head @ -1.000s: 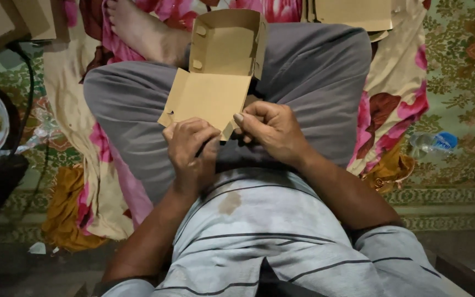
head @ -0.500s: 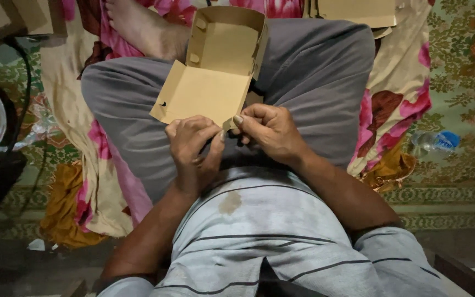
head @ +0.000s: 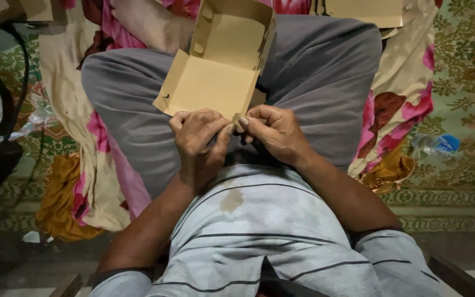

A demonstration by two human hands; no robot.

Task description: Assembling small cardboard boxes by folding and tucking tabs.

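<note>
Shifted slightly rightward, both hands' (head: 202, 144) (head: 273, 132) grip seemingly pinches the cardboard box's (head: 215, 71) near edge.

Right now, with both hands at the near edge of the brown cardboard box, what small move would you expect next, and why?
Probably folding the near flap upward. The cardboard box rests on the lap with its far walls already standing, while the near panel lies flat. The left hand and right hand both pinch that panel's near edge, so raising it seems the likely next step.

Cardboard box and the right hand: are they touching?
Touching. The head view shows the right hand pinching the near edge of the open cardboard box at its corner, with the left hand gripping the same edge beside it.
</note>
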